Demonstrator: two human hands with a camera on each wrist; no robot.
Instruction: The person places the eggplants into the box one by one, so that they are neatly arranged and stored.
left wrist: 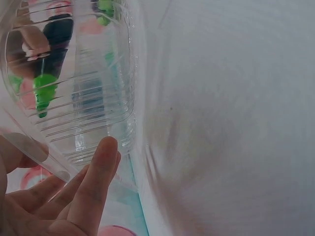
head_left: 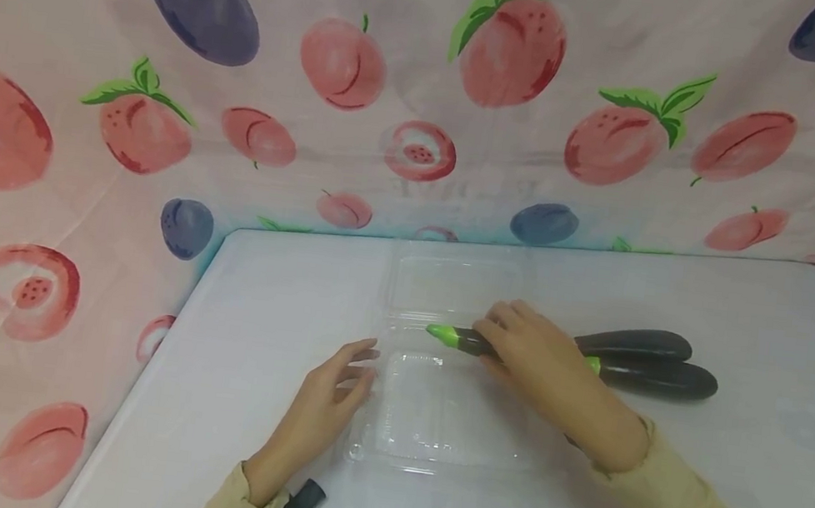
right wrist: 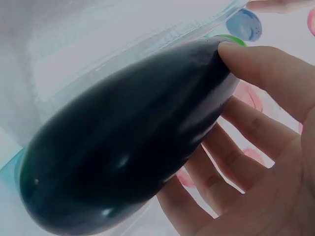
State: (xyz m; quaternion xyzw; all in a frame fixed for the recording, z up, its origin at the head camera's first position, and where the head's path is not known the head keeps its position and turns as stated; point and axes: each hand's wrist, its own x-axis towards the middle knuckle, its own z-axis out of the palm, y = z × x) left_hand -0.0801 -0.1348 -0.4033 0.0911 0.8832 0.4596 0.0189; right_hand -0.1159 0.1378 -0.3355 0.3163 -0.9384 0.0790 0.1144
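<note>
In the head view my right hand (head_left: 534,361) grips a dark eggplant (head_left: 473,342) with its bright green stem end pointing left, above the clear plastic clamshell box (head_left: 428,466). The right wrist view shows the eggplant's thick glossy body (right wrist: 123,142) between thumb and fingers. At the box's left edge is my left hand (head_left: 326,400), its fingers loosely extended. Seen from the left wrist, the fingers (left wrist: 93,187) lie beside the transparent ribbed wall (left wrist: 98,118); whether they touch it I cannot tell. Through that plastic the eggplant's green stem (left wrist: 45,93) shows.
Two more eggplants, a rear one (head_left: 642,344) and a front one (head_left: 661,378), lie on the white table (head_left: 742,493) right of the box. The box's lid (head_left: 457,285) lies folded back toward the fruit-print cloth (head_left: 400,52). A small black object (head_left: 303,504) is by my left wrist.
</note>
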